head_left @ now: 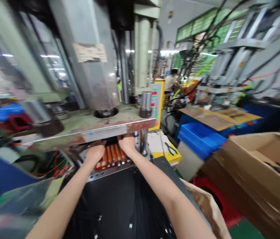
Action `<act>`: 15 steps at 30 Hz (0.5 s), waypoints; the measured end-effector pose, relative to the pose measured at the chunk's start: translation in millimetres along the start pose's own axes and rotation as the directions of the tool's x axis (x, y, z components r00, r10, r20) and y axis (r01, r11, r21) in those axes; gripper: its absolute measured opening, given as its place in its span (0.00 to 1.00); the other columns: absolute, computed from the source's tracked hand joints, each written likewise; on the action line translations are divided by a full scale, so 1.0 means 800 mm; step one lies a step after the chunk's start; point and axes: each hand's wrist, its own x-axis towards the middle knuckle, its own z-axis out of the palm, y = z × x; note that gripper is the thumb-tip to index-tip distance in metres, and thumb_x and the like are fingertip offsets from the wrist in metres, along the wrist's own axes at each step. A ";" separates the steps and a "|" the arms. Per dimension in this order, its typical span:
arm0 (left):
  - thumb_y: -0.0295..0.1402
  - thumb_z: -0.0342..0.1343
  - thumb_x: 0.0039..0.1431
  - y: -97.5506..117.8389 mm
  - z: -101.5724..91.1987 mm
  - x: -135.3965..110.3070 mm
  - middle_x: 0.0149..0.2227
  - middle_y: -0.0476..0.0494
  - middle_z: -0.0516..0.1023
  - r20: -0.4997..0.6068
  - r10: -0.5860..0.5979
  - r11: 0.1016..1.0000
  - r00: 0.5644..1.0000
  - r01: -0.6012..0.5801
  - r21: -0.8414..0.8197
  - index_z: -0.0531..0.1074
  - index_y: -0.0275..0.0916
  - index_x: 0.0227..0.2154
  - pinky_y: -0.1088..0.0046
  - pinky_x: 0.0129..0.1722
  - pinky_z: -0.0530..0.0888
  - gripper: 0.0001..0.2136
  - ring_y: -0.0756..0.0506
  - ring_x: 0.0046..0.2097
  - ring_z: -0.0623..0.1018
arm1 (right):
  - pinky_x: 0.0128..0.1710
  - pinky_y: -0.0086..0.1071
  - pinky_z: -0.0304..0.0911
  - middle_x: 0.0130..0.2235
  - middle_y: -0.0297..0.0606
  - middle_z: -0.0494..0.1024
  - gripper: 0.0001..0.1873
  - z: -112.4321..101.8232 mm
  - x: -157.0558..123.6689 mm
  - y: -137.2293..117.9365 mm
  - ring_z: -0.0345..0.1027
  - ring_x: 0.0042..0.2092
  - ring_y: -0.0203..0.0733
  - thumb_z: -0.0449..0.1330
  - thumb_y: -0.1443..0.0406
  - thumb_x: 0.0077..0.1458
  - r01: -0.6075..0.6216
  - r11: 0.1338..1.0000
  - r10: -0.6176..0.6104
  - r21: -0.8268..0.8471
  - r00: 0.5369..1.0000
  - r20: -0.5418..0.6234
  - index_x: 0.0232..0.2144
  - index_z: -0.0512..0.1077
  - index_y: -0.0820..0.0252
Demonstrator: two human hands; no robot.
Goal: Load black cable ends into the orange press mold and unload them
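Both my arms reach forward under the upper platen of a press machine. My left hand and my right hand rest on a metal mould plate with several orange strips lying in its grooves. The fingers of both hands are tucked under the platen's edge and hidden, so I cannot see whether they grip anything. A black work surface lies in front of the mould, under my forearms.
A yellow control box stands right of the press, with green-handled pliers below it. Blue bins, cardboard boxes and a red stool are to the right. Another person sits far back. Red wires hang at left.
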 end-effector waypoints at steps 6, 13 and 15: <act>0.49 0.38 0.63 0.025 0.001 -0.041 0.34 0.40 0.78 0.387 0.088 0.705 0.918 0.217 -0.675 0.71 0.37 0.38 0.62 0.40 0.75 0.23 0.38 0.42 0.77 | 0.38 0.25 0.64 0.35 0.32 0.78 0.14 -0.017 -0.056 -0.008 0.72 0.37 0.35 0.48 0.62 0.66 0.189 0.836 -0.225 0.516 0.974 0.008 0.39 0.73 0.59; 0.34 0.64 0.48 0.050 0.006 -0.133 0.31 0.47 0.72 0.531 0.350 0.329 0.772 0.429 -0.841 0.69 0.38 0.38 0.79 0.18 0.68 0.15 0.56 0.20 0.65 | 0.46 0.33 0.60 0.42 0.41 0.73 0.09 -0.082 -0.120 0.039 0.67 0.44 0.42 0.56 0.65 0.60 0.218 0.969 -0.210 0.113 0.974 -0.079 0.41 0.73 0.60; 0.37 0.63 0.50 0.052 0.009 -0.153 0.28 0.50 0.68 0.624 0.417 0.406 0.661 0.478 -0.778 0.68 0.37 0.38 0.84 0.13 0.57 0.15 0.60 0.17 0.56 | 0.43 0.30 0.61 0.36 0.37 0.74 0.09 -0.097 -0.140 0.065 0.68 0.40 0.39 0.54 0.66 0.62 0.244 0.966 -0.248 0.086 0.968 0.038 0.37 0.75 0.59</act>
